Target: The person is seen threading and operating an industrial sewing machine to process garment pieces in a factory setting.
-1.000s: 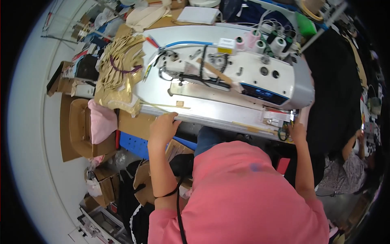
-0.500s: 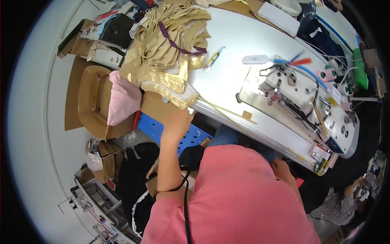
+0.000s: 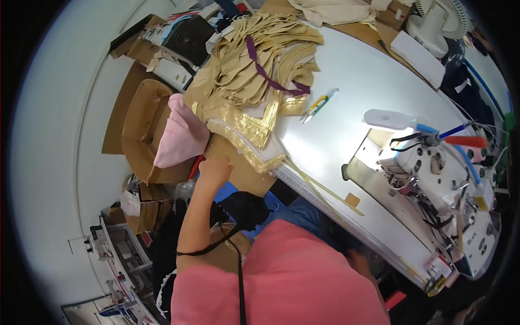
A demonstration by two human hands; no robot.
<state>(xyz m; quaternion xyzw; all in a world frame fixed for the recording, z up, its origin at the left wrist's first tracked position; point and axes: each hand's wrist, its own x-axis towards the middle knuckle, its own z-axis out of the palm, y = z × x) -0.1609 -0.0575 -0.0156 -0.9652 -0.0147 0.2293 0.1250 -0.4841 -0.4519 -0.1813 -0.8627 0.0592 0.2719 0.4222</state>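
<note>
Our left hand (image 3: pixel 215 170) is near the folded pink cloth (image 3: pixel 181 138) draped over the open brown cardboard box (image 3: pixel 132 130); our right hand (image 3: pixel 358 263) is blurry beside the smooth white table (image 3: pixel 346 70). Honestly can't tell either hand's fingers.

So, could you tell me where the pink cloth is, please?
In the head view's left half, the pink cloth hangs over the right side of the cardboard box, near the left hand and left of the tan fabric pile.

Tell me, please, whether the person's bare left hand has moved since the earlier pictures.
Yes: the left hand has moved leftward, away from the glossy white worktable, toward the draped pink cloth.
</note>
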